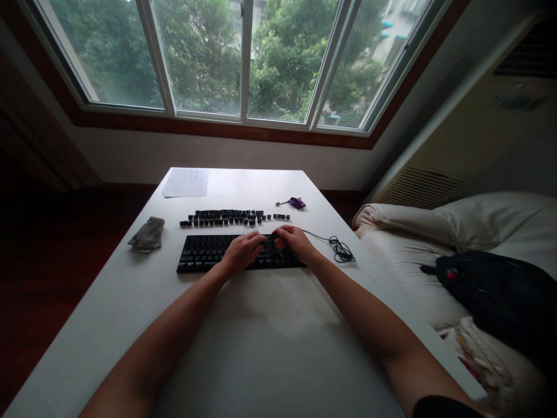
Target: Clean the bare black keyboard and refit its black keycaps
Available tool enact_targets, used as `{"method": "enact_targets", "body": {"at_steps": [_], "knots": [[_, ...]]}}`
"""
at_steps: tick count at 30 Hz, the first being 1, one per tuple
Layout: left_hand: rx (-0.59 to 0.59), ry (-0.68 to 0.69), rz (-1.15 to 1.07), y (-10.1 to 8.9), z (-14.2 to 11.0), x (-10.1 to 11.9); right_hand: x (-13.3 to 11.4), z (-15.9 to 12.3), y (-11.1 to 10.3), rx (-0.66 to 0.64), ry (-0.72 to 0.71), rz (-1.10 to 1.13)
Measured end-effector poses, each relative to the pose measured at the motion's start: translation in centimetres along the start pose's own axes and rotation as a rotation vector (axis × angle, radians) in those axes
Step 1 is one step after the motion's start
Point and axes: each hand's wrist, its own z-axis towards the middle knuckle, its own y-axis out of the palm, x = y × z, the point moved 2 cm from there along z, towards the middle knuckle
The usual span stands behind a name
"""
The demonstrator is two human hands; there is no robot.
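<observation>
A black keyboard (204, 253) lies across the white table, and both hands are over its right half. My left hand (243, 251) rests at the keyboard's middle, its fingers closed together and their tips turned toward the right hand. Fingertips of my right hand (296, 241) are pinched just above the keys, close to the left fingertips. A small dark piece (272, 237) shows between the two hands; its kind is too small to tell. Behind the keyboard, loose black keycaps (226, 217) stand in rows. Something clear (251, 230) sits just beyond my left hand.
A grey cloth (148, 235) lies left of the keyboard, and a paper sheet (186, 182) at the far left corner. Farther right are a purple-headed brush (296, 202) and a coiled black cable (343, 251). A bed with a dark bag (491, 284) stands at the right.
</observation>
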Motion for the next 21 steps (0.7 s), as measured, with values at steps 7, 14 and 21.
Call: {"method": "enact_targets", "body": {"at_steps": [7,14,21], "knots": [[0.080,-0.001,-0.035,-0.1,0.1,-0.2,0.0,0.0,-0.1,0.078,-0.052,-0.052],[0.110,-0.094,-0.107,-0.2,0.1,-0.6,-0.9,-0.2,0.8,0.115,-0.231,-0.269],[0.149,-0.165,-0.123,0.1,0.0,-1.2,-2.0,-1.3,2.2,0.037,-0.421,-0.645]]}}
